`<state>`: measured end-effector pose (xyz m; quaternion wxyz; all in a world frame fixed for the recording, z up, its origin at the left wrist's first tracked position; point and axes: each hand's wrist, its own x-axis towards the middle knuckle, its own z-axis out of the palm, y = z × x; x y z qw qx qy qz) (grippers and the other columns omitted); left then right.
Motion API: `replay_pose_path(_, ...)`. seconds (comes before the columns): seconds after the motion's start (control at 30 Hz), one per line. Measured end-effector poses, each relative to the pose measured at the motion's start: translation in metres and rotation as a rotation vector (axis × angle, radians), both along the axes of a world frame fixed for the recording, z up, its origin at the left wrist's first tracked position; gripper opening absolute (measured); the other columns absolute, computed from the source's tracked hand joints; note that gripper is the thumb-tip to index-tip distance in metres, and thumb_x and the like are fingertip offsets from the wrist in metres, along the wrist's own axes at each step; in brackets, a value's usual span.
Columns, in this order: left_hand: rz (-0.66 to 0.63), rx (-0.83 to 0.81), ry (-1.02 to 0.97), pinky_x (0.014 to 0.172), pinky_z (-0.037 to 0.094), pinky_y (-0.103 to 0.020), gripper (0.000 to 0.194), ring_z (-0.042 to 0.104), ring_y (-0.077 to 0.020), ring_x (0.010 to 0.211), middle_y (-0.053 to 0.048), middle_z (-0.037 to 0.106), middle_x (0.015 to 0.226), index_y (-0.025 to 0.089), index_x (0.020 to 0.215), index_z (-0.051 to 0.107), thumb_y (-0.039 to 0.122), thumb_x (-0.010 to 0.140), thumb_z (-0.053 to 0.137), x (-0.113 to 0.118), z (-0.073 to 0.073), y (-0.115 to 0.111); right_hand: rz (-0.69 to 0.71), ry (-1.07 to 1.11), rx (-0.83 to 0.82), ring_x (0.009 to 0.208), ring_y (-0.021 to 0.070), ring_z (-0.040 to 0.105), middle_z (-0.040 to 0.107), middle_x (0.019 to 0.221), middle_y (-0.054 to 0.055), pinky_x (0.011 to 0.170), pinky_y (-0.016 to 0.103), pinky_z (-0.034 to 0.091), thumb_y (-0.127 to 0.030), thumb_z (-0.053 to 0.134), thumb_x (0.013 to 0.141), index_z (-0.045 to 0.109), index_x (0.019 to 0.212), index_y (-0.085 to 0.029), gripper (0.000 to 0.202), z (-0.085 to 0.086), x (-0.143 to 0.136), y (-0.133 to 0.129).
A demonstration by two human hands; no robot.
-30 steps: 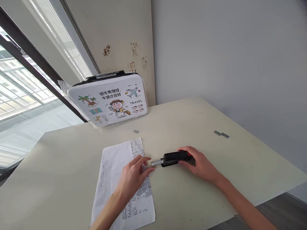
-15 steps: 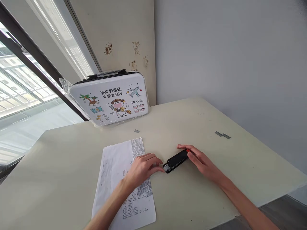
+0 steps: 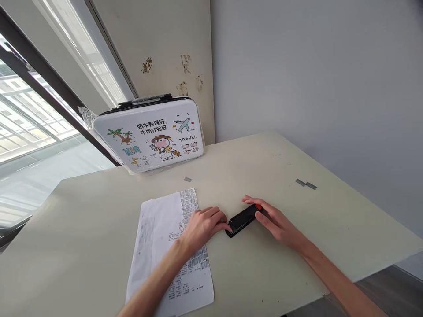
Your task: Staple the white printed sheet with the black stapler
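A black stapler [image 3: 244, 218] with a red part at its right end lies on the table, slanting up to the right. The fingertips of my left hand [image 3: 208, 224] press together at its lower left end; the metal slide there is mostly inside the body. Around the red end is my right hand [image 3: 276, 222], thumb on the near side and fingers on the far side. Under my left forearm lies a printed sheet of paper [image 3: 160, 220], with dense rows of marks along its right edge.
A white cartoon-printed case [image 3: 152, 136] in plastic wrap stands at the back left of the table [image 3: 264, 273]. Grey staple strips [image 3: 306, 184] lie at the right, and a small grey piece [image 3: 187, 179] lies near the case. A grey wall rises behind.
My left hand has moved right and slightly up, toward the stapler. The metal slide that stuck out at the stapler's left end is now mostly inside. My right hand stays at the red end.
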<state>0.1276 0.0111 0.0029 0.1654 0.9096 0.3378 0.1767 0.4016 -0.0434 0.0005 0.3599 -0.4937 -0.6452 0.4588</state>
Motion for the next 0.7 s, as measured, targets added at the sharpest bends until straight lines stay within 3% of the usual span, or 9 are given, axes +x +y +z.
replay_pose_path(0.2, 0.025, 0.028, -0.006, 0.060, 0.039, -0.027, 0.051, 0.064, -0.0149, 0.071, -0.002, 0.070, 0.084, 0.020, 0.090, 0.069, 0.057, 0.110, 0.039, 0.002, -0.001, -0.001, -0.009, -0.014, -0.003, 0.156, 0.0282, 0.035, 0.049, 0.162, 0.007, 0.126, 0.055, 0.033, -0.058, 0.043, 0.106, 0.055, 0.142, -0.033, 0.046, 0.002, -0.001, -0.002)
replay_pose_path(0.37, 0.011, 0.099, -0.004, 0.063, 0.044, -0.028, 0.042, 0.066, -0.0172, 0.076, -0.004, 0.071, 0.089, 0.020, 0.100, 0.068, 0.055, 0.108, 0.046, -0.009, 0.006, -0.010, 0.007, -0.085, 0.074, 0.136, 0.0293, 0.056, 0.058, 0.150, 0.009, 0.115, 0.050, 0.045, -0.056, 0.054, 0.102, 0.056, 0.137, -0.032, 0.043, -0.004, -0.002, -0.002)
replay_pose_path(0.57, 0.139, 0.093, -0.025, 0.094, 0.054, -0.040, 0.024, 0.067, -0.0237, 0.106, -0.008, 0.071, 0.116, 0.023, 0.118, 0.064, 0.039, 0.110, 0.049, -0.068, 0.024, -0.044, 0.021, -0.176, 0.102, 0.103, 0.0240, 0.066, 0.070, 0.116, 0.004, 0.094, 0.040, 0.055, -0.052, 0.062, 0.098, 0.061, 0.122, -0.032, 0.031, -0.008, -0.004, -0.002)
replay_pose_path(0.7, 0.159, 0.068, 0.055, 0.111, 0.049, -0.048, 0.036, 0.053, -0.0300, 0.140, -0.008, 0.061, 0.148, 0.028, 0.142, 0.055, 0.039, 0.108, 0.054, -0.116, 0.023, -0.082, 0.048, -0.184, 0.041, 0.105, 0.0263, 0.068, 0.072, 0.113, 0.004, 0.089, 0.039, 0.057, -0.056, 0.064, 0.095, 0.065, 0.114, -0.031, 0.032, -0.010, -0.005, -0.004)
